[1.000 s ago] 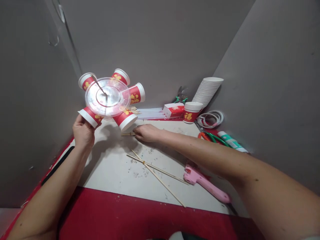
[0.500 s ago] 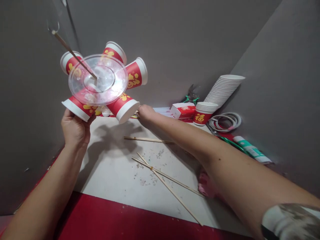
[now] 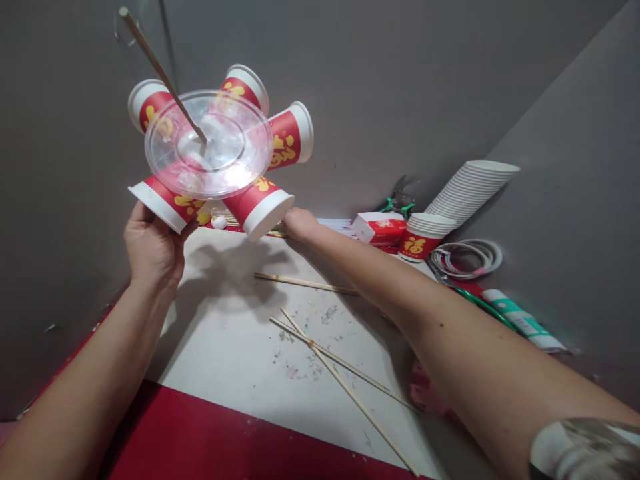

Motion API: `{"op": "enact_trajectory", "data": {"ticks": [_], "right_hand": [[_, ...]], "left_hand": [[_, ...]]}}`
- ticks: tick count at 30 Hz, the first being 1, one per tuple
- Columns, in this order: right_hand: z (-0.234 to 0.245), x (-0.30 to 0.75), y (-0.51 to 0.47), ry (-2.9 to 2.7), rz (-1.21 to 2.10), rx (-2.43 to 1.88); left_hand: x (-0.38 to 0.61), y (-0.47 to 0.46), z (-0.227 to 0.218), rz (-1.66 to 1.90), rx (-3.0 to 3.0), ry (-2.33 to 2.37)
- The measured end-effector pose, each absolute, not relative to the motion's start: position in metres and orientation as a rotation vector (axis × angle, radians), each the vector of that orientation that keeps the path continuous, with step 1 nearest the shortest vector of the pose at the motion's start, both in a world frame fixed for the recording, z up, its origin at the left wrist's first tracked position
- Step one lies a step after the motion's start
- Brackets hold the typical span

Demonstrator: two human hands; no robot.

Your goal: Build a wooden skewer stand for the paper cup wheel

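Observation:
My left hand [image 3: 156, 247] grips one of several red-and-white paper cups [image 3: 167, 205], which fan out in a ring around a clear plastic lid [image 3: 210, 177]. A wooden stick [image 3: 160, 72] pokes up from the lid's middle. The whole wheel of cups is held above the table, tilted toward me. At the back of the table my right hand [image 3: 299, 225] reaches in behind the lower right cup [image 3: 265, 212]. Its fingers are hidden there, so what they touch does not show. A bundle of thin sticks [image 3: 233, 222] lies close to it.
Banded chopsticks [image 3: 311, 344] lie crossed on the white sheet [image 3: 225, 347], and another pair [image 3: 303, 285] lies behind. To the right are a red-white box [image 3: 383, 230], stacked paper cups [image 3: 467, 190], a white cable coil [image 3: 470, 259], green-handled pliers [image 3: 397, 203] and a green-white roll [image 3: 523, 320].
The cup wheel appears slightly higher and farther right in view. The table items have shifted a little to the right and down, as the view turned. My right hand stays at the back.

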State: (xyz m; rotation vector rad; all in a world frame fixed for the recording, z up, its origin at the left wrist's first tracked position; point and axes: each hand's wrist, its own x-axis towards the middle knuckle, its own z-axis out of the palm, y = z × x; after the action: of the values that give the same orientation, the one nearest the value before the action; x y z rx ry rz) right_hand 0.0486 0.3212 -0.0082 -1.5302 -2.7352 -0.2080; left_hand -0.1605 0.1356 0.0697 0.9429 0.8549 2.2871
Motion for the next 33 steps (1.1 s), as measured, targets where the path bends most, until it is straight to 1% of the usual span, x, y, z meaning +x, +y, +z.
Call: {"op": "enact_trajectory", "data": {"ticks": [14, 27, 33], "right_hand": [[-0.012, 0.072, 0.332, -2.636, -0.188, -1.591], [-0.02, 0.056, 0.337, -2.622, -0.122, -1.671], [-0.014, 0.056, 0.337, -2.645, -0.081, -1.658]], "left_hand": [[-0.162, 0.134, 0.07, 2.286, 0.974, 0.867], [-0.16, 0.133, 0.067, 2.264, 1.001, 0.866], [-0.162, 0.134, 0.066, 2.272, 0.992, 0.867]]}}
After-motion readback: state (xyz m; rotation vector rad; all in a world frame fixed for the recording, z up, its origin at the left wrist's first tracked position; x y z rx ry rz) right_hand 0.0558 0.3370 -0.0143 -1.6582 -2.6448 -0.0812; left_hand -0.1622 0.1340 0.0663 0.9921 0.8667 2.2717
